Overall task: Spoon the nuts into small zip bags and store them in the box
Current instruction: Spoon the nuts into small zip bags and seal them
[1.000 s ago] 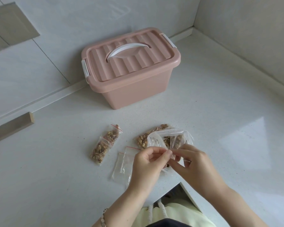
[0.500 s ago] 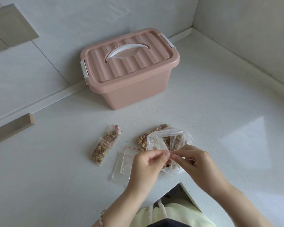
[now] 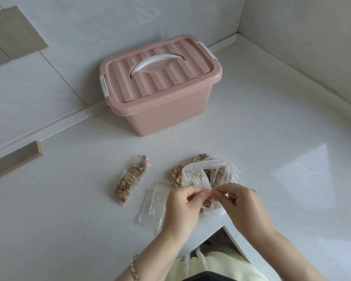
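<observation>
I'm seeing L hand & R hand both pinching the small clear red-striped zip bag, fingers pressed together, just over the big clear plastic nut bag lying on the white table; pink lidded plastic box sitting shut behind.

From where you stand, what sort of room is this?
Probably a home kitchen corner: a pale speckled countertop meets tiled walls, with a pink lidded storage box and small bags of nuts laid out for packing.
</observation>
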The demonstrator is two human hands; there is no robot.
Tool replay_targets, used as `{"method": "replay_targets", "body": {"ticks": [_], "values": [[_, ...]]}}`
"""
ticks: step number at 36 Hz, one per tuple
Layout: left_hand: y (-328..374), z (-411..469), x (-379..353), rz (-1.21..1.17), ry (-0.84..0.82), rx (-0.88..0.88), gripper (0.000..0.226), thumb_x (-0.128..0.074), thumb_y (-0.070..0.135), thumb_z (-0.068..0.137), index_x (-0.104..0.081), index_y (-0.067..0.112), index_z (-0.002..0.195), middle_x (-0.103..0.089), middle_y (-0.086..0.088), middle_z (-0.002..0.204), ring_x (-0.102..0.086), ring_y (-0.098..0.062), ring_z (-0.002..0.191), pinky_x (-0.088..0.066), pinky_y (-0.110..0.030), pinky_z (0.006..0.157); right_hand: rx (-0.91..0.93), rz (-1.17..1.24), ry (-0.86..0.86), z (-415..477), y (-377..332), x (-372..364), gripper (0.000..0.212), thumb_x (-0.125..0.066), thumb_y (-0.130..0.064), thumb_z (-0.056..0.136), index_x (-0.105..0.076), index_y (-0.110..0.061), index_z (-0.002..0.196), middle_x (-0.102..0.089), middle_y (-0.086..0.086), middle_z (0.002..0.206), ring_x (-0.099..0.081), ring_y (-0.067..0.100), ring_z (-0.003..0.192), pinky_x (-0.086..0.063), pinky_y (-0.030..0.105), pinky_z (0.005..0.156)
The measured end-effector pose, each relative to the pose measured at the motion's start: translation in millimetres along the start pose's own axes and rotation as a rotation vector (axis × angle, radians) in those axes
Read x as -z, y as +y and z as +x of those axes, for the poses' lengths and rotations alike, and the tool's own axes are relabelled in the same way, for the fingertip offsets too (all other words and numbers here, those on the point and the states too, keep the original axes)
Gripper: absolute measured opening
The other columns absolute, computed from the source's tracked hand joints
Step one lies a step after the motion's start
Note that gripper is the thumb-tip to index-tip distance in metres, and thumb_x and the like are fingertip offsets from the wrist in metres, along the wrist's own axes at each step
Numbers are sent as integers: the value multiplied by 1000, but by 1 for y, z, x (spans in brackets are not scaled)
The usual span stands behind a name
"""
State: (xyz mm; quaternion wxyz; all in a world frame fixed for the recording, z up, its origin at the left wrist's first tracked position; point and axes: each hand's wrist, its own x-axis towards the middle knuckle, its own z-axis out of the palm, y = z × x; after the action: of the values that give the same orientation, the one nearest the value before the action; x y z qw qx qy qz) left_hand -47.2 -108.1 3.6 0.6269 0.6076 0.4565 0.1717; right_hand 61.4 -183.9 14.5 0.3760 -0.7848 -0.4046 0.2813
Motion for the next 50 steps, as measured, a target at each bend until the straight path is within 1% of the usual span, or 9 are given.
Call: {"method": "replay_targets", "body": {"ticks": [7, 15, 23, 27, 31, 35, 38, 46, 50], "values": [[9, 10, 18, -93, -219, 61, 19, -60, 4, 85, -69, 12, 69, -69, 3, 60, -65, -7, 59, -49, -16, 56, -57, 134, -130, 1, -3, 7, 30, -63, -13, 85, -67, -35, 64, -67, -19, 65, -58, -1, 62, -42, 12, 62], [4, 13, 28, -235, -289, 245, 14, -60, 12, 82, -71, 3, 77, -73, -9, 76, -71, -17, 70, -55, -23, 58, -160, 124, -46, 4, -14, 6, 18, -62, -14, 86, -70, -20, 72, -61, -16, 48, -50, -5, 43, -35, 7, 46], [13, 0, 19, 903, 58, -81, 18, -57, 32, 80, -56, 19, 68, -63, 4, 66, -55, -16, 63, -40, -24, 57, -134, -363, 82, 1, -5, -9, 9, -64, -17, 76, -69, -17, 70, -69, -5, 70, -62, 19, 68, -51, 34, 61], [6, 2, 17, 838, 102, -306, 14, -54, 34, 80, -52, 20, 83, -55, 10, 78, -50, -11, 74, -31, -11, 55, -151, -276, 98, 5, -7, -6, 7, -66, -18, 76, -67, -19, 69, -68, -7, 67, -61, 14, 62, -51, 32, 60], [-10, 9, 21, 524, -101, -512, 56, -55, 39, 74, -41, 29, 127, -44, 18, 131, -36, 3, 126, -25, -9, 104, -144, -68, 75, 6, -14, 3, 14, -69, -11, 74, -65, -16, 63, -65, -10, 60, -52, -3, 47, -38, 10, 49], [-17, 13, 15, 571, -234, -534, 106, -76, 50, 63, -8, 38, 143, 3, 38, 145, 3, 5, 140, -5, -17, 114, -178, 82, 41, 5, -21, 7, 15, -70, -8, 72, -66, -16, 60, -63, -10, 56, -49, -4, 45, -36, 8, 48], [-20, 17, 5, 525, -85, -637, 96, -74, 52, 62, -25, 24, 139, -26, 21, 145, -16, -3, 141, -23, -36, 114, -210, 162, 11, 4, -25, 7, 15, -69, -8, 73, -66, -16, 60, -61, -9, 55, -46, -2, 43, -35, 10, 47], [-22, 21, -1, 471, 152, -708, 42, -65, 47, 70, -60, 15, 97, -64, 8, 99, -51, -1, 102, -41, -29, 91, -149, 82, 36, 4, -16, 11, 15, -68, -21, 81, -67, -16, 67, -61, -11, 59, -50, 0, 52, -35, 9, 51], [-21, 19, 12, 381, 123, -396, 40, -68, 59, 66, -62, 24, 85, -66, 17, 86, -59, 0, 89, -44, -19, 82, -100, -56, 73, 3, -9, 23, 44, -36, -44, 85, -62, -19, 61, -55, -7, 85, -54, 4, 67, -35, 4, 65]]}}
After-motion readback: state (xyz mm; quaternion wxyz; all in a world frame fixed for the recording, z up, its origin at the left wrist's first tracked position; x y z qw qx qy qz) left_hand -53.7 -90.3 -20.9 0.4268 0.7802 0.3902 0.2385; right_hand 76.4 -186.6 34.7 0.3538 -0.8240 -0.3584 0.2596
